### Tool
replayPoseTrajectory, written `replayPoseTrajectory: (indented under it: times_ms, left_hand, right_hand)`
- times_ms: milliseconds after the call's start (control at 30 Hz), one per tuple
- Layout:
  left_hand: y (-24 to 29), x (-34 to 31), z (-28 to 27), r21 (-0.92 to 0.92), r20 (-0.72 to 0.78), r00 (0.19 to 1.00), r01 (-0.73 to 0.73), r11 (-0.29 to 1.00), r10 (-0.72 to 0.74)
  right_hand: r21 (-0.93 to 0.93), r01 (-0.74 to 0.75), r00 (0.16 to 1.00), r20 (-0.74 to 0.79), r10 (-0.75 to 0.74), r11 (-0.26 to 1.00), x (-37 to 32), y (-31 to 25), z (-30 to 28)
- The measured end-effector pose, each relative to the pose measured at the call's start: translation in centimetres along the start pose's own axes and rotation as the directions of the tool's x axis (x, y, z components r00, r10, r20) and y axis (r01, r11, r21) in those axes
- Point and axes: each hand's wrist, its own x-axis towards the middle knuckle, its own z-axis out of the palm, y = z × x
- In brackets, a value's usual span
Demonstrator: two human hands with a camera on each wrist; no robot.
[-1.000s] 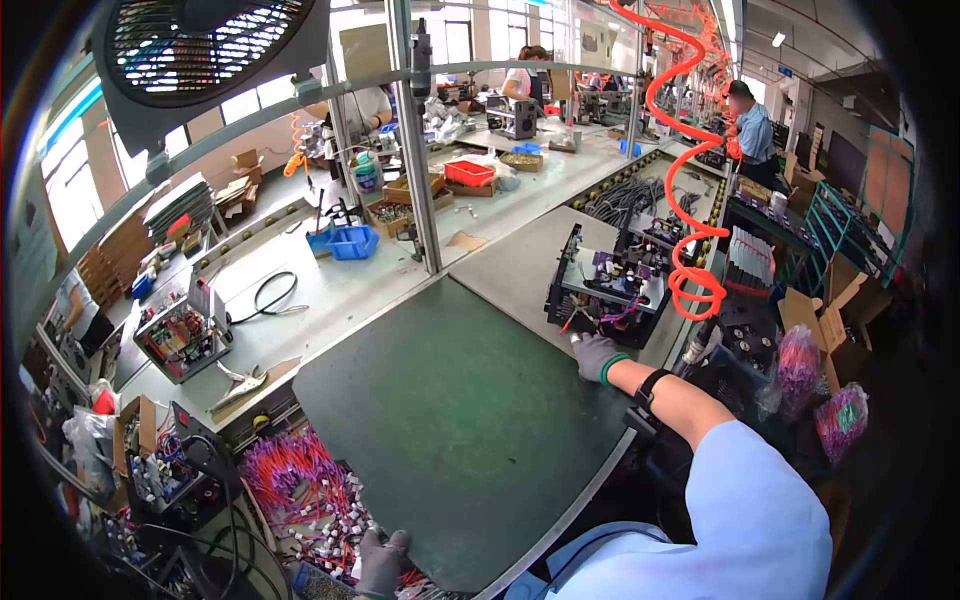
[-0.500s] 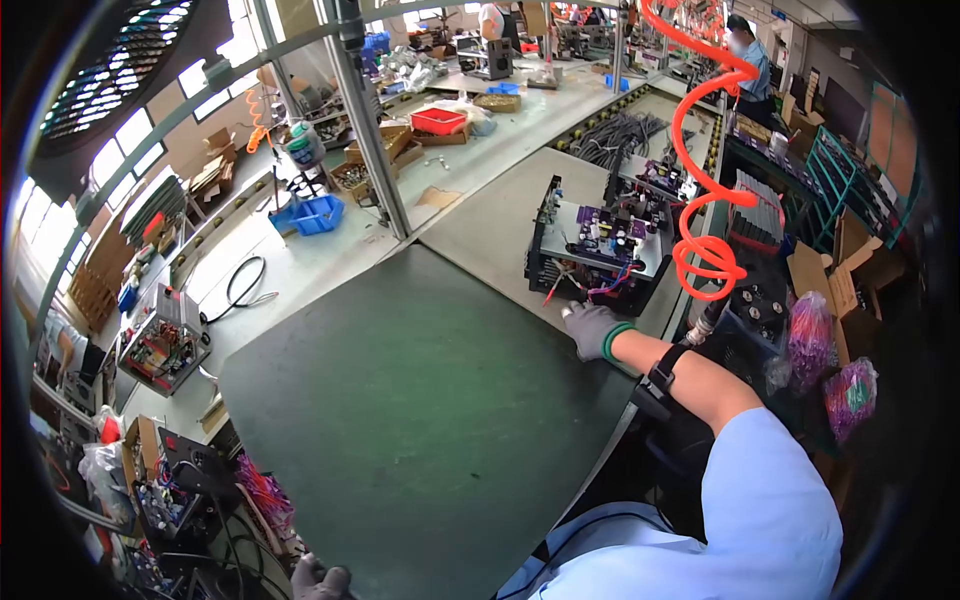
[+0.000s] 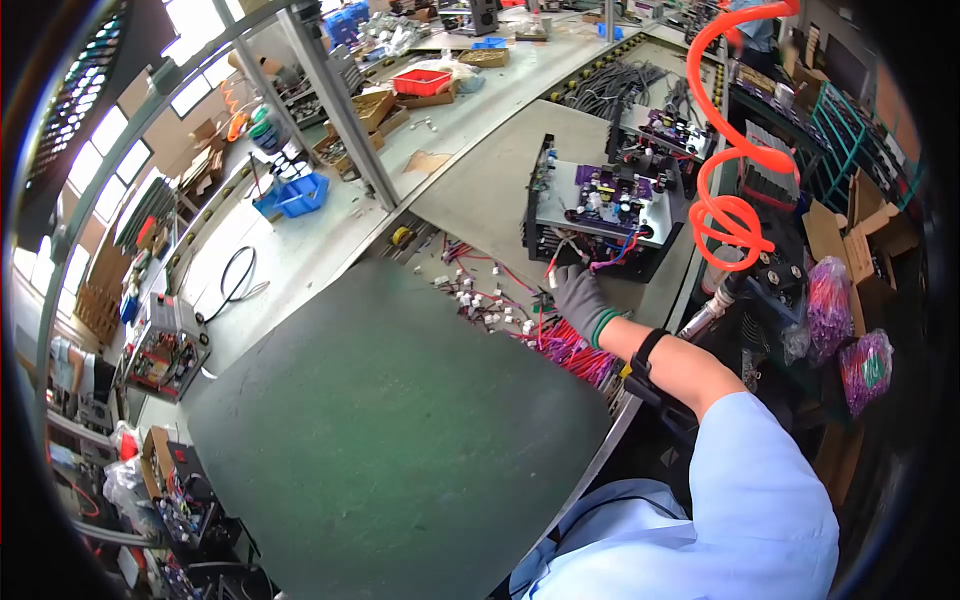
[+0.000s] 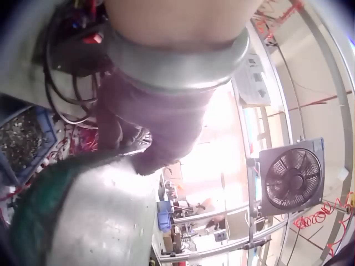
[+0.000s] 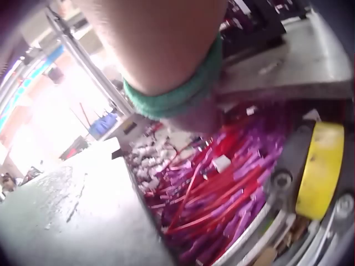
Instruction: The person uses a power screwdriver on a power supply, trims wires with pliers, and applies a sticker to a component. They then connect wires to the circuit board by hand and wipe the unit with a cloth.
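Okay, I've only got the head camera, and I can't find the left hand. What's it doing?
Observer: The gloved left hand grips the edge of the large green sheet.

Operator: Is there anything near it that I'm missing?

Observer: Yes, a blue plastic bin holding small metallic-looking parts.

Operator: And that dark slotted grille, cut off at my top left?

Observer: The left wrist view shows a whole fan, with a round front in a square grey housing; I take it to be that one.
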Motion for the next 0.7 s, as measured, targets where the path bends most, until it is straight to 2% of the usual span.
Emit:
replayPoseTrajectory:
  times_ms: [33,100,167,200,300,400,433,500,567,600,633,700]
  left_hand:
    - [0.1,-0.2,1.2,-0.013,0.031,0.999,-0.032,0.999,0.032]
    - [-1.5,0.4,2.6,-0.003,0.028,0.998,-0.054,0.999,0.054]
    - [-3.1,1.4,3.7,0.002,0.058,0.993,-0.099,0.995,0.099]
    - [-3.9,1.8,4.1,-0.008,0.058,0.994,-0.091,0.996,0.091]
    - [-5.0,2.9,3.4,-0.006,0.04,0.994,-0.098,0.995,0.098]
    - [-4.5,3.2,3.1,0.03,0.14,0.99,-0.032,0.999,0.027]
    - [-5.9,4.3,2.8,0.021,0.129,0.991,-0.027,0.999,0.024]
    - [-9.3,6.9,2.8,0.055,0.196,0.98,-0.035,0.998,0.023]
    - [-8.4,6.6,4.3,0.178,0.217,0.976,-0.01,0.984,-0.03]
    - [-9.6,8.8,4.6,0.204,0.192,0.977,0.054,0.978,-0.094]
    - [-11.2,9.7,4.3,0.203,0.184,0.978,0.059,0.977,-0.097]
    - [-9.5,8.6,6.8,0.155,0.229,0.973,-0.046,0.987,0.009]
  right_hand:
    - [-0.004,0.043,0.999,0.012,-0.043,0.999,0.4,0.2,0.1]
    - [0.022,0.03,0.999,-0.018,-0.03,0.999,1.1,0.1,0.4]
    - [0.104,0.04,0.998,0.051,-0.046,0.994,1.4,0.8,-0.1]
    - [0.099,0.039,0.999,0.032,-0.042,0.994,2.0,1.5,-0.5]
    - [0.176,-0.006,0.99,0.137,-0.019,0.984,2.2,2.6,-2.2]
    - [0.141,0.065,0.996,0.055,-0.074,0.988,2.9,5.2,-4.9]
    - [0.107,0.104,0.994,0.012,-0.106,0.989,3.2,5.9,-6.2]
    - [0.099,0.139,0.988,0.045,-0.144,0.985,3.5,7.1,-9.5]
    - [0.161,0.025,0.994,0.099,-0.042,0.987,3.7,7.0,-10.3]
    - [0.144,0.056,0.994,0.084,-0.068,0.988,3.8,7.0,-10.0]
    - [0.149,0.062,0.994,0.081,-0.075,0.987,3.8,6.8,-9.9]
    - [0.208,0.083,0.994,0.058,-0.097,0.975,3.1,6.3,-10.6]
